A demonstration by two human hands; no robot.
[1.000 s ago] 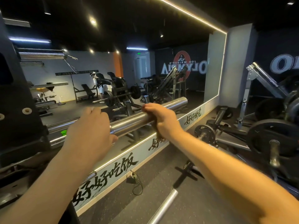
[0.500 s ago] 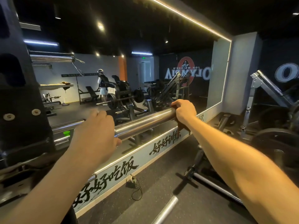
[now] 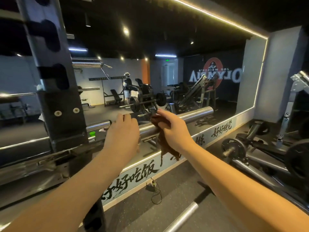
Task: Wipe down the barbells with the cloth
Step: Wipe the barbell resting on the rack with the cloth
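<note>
My right hand pinches the brown cloth against the barbell — left hand just left, fingers curled over it

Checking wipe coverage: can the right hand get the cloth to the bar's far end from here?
Probably yes. The right hand holds the cloth against the bar, and the stretch from there to the bar's end is bare, with no plate or collar on it to block a slide.

A light-edged wall mirror meets dark floor beside weight machines.
</note>
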